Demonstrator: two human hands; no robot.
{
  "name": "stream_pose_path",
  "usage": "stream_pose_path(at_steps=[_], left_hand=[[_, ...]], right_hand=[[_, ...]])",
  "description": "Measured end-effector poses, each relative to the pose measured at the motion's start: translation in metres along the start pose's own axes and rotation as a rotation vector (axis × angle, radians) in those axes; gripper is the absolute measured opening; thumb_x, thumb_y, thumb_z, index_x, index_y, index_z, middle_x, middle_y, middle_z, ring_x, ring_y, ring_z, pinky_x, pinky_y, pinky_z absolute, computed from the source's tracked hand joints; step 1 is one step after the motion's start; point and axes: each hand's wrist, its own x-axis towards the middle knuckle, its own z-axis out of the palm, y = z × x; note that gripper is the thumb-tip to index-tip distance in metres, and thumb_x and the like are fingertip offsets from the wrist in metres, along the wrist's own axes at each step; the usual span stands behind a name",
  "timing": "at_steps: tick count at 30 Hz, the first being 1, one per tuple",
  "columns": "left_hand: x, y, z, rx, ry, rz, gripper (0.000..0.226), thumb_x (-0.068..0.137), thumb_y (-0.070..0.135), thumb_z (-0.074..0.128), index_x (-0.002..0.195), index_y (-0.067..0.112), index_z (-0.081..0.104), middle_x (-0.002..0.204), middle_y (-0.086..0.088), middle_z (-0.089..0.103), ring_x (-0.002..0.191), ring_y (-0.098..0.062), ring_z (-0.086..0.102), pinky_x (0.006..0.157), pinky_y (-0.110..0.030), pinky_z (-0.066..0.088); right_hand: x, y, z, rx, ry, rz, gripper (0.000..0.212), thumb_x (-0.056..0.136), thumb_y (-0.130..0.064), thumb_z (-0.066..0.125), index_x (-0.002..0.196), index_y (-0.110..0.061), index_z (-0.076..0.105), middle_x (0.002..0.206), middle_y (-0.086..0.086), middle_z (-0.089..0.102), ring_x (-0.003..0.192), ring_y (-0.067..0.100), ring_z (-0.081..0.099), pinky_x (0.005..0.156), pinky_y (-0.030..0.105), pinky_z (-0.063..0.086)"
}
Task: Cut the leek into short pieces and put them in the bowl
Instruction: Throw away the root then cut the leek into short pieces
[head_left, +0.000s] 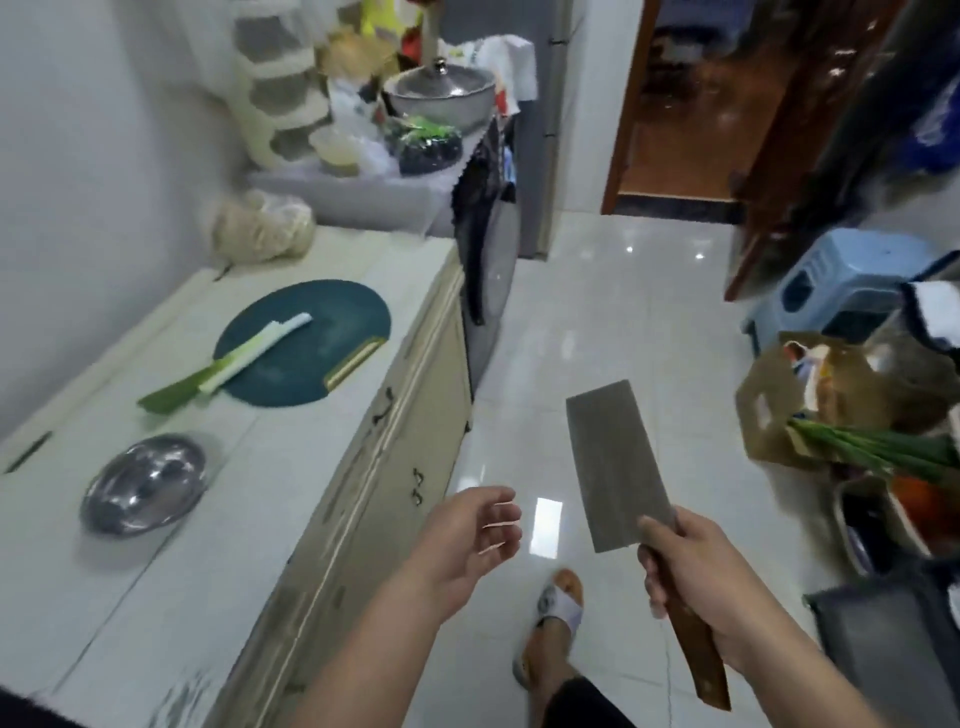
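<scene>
Right hand (698, 577) in a firm grip on the cleaver (615, 462), blade raised, left hand (467, 535) loosely open, empty, over the floor.

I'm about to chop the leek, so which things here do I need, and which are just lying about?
Needed: leek, round cutting board, steel bowl, cleaver in right hand.

Lying about: lidded pot, blue stool, bags of groceries.

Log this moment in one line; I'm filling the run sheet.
right hand: holds cleaver | left hand: open, empty | leek: uncut, on cutting board | steel bowl: empty
</scene>
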Motion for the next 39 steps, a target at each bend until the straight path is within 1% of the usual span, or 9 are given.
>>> stream_pose_path(at_steps=[2, 6, 11, 17, 22, 26, 29, 35, 39], left_hand=[[0.023, 0.04, -0.017, -0.013, 0.059, 0.071, 0.013, 0.09, 0.013, 0.064, 0.098, 0.003, 0.068, 0.076, -0.011, 0.068, 0.063, -0.021, 0.061, 0.07, -0.035, 0.055], [0.074, 0.134, -0.056, 0.208, 0.284, 0.228, 0.017, 0.097, 0.016, 0.056, 0.103, 0.007, 0.069, 0.085, -0.01, 0.072, 0.076, -0.025, 0.067, 0.091, -0.045, 0.056], [0.103, 0.212, -0.137, 0.867, 0.711, 0.408, 0.015, 0.097, 0.028, 0.054, 0.106, 0.027, 0.066, 0.104, 0.008, 0.07, 0.088, -0.011, 0.065, 0.077, -0.031, 0.053], [0.151, 0.296, -0.282, 1.14, 1.069, 0.418, 0.03, 0.099, 0.022, 0.045, 0.118, 0.023, 0.067, 0.111, -0.006, 0.068, 0.099, -0.03, 0.065, 0.083, -0.04, 0.053], [0.213, 0.353, -0.36, 1.282, 0.924, 0.293, 0.038, 0.096, 0.027, 0.05, 0.131, 0.025, 0.064, 0.116, -0.009, 0.066, 0.104, -0.031, 0.061, 0.084, -0.043, 0.052], [0.232, 0.36, -0.369, 1.343, 0.741, 0.263, 0.026, 0.093, 0.035, 0.055, 0.114, 0.032, 0.072, 0.112, 0.002, 0.066, 0.104, -0.025, 0.059, 0.086, -0.038, 0.048], [0.241, 0.362, -0.367, 1.482, 0.819, 0.268, 0.019, 0.094, 0.039, 0.053, 0.105, 0.033, 0.067, 0.112, 0.008, 0.057, 0.111, -0.023, 0.046, 0.092, -0.038, 0.035], [0.265, 0.369, -0.335, 1.405, 0.874, 0.347, 0.008, 0.098, 0.02, 0.053, 0.105, 0.018, 0.056, 0.099, -0.004, 0.058, 0.086, -0.024, 0.05, 0.073, -0.04, 0.044], [0.283, 0.373, -0.319, 1.422, 0.864, 0.361, 0.048, 0.085, -0.002, 0.058, 0.131, 0.014, 0.059, 0.104, -0.01, 0.056, 0.095, -0.029, 0.05, 0.078, -0.038, 0.046]], right_hand=[[0.047, -0.028, 0.024, -0.076, -0.039, -0.003, 0.022, 0.103, -0.014, 0.046, 0.085, -0.005, 0.056, 0.059, 0.011, 0.05, 0.044, 0.025, 0.045, 0.045, 0.035, 0.042], [0.151, -0.103, 0.079, -0.221, -0.137, -0.029, 0.023, 0.103, -0.014, 0.047, 0.09, 0.001, 0.058, 0.062, 0.013, 0.05, 0.046, 0.026, 0.047, 0.047, 0.036, 0.044], [0.228, -0.191, 0.152, -0.392, -0.264, -0.065, 0.023, 0.101, -0.011, 0.048, 0.083, 0.0, 0.056, 0.061, 0.017, 0.049, 0.045, 0.026, 0.048, 0.044, 0.035, 0.044], [0.295, -0.257, 0.257, -0.537, -0.402, -0.068, 0.022, 0.102, -0.013, 0.046, 0.093, -0.003, 0.063, 0.063, 0.016, 0.051, 0.05, 0.028, 0.05, 0.05, 0.038, 0.048], [0.327, -0.28, 0.309, -0.577, -0.373, -0.084, 0.022, 0.097, -0.009, 0.048, 0.08, 0.0, 0.058, 0.059, 0.014, 0.051, 0.043, 0.025, 0.05, 0.043, 0.033, 0.047], [0.341, -0.296, 0.313, -0.626, -0.364, -0.051, 0.024, 0.098, -0.011, 0.049, 0.079, 0.002, 0.057, 0.056, 0.014, 0.052, 0.043, 0.027, 0.05, 0.048, 0.037, 0.048], [0.356, -0.307, 0.311, -0.64, -0.337, -0.043, 0.027, 0.1, -0.012, 0.049, 0.077, 0.001, 0.055, 0.056, 0.014, 0.051, 0.042, 0.028, 0.048, 0.048, 0.037, 0.046], [0.392, -0.32, 0.299, -0.66, -0.383, -0.041, 0.031, 0.101, -0.015, 0.048, 0.075, 0.001, 0.055, 0.052, 0.013, 0.051, 0.042, 0.028, 0.049, 0.049, 0.038, 0.047], [0.417, -0.328, 0.287, -0.643, -0.431, -0.034, 0.029, 0.102, -0.015, 0.049, 0.077, -0.001, 0.056, 0.055, 0.013, 0.053, 0.043, 0.028, 0.049, 0.052, 0.039, 0.047]])
